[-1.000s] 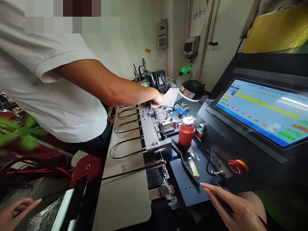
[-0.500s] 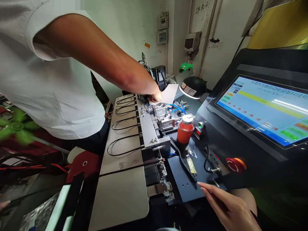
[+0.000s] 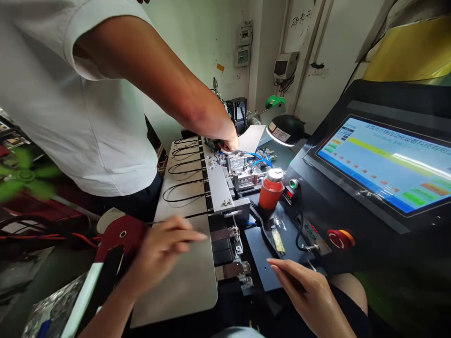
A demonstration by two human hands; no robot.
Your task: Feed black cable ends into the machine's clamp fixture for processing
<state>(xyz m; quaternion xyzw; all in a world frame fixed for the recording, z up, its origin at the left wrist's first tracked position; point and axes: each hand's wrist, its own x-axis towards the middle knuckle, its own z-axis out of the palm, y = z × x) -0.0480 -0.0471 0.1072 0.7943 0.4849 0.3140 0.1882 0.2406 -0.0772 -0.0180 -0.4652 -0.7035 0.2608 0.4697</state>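
Observation:
My left hand (image 3: pixel 165 251), a little blurred, hovers over the front of the metal plate (image 3: pixel 176 291), its fingertips pressed together near a black cable; what they hold, if anything, is too small to tell. Thumb and forefinger of my right hand (image 3: pixel 299 281) meet in a pinch over the front edge of the dark base plate (image 3: pixel 260 263); nothing clear shows between them. Behind it lie a black brush (image 3: pixel 262 225) and a yellowish strip (image 3: pixel 278 239). Several black cable loops (image 3: pixel 183 191) rest across the metal plate, their ends at the clamp row.
At the left another person (image 3: pixel 105 122) reaches an arm to the machine's back. An orange-red bottle (image 3: pixel 270 192) stands beyond the brush. The lamp (image 3: pixel 287 130), touchscreen (image 3: pixel 387 164) and red emergency button (image 3: pixel 340 239) are on the right. A green fan (image 3: pixel 24 174) is far left.
My left hand has come into view over the metal plate. My right hand has shifted left. The nearest cable, which lay straight across the plate, now sits farther back, and fewer loops lie in front.

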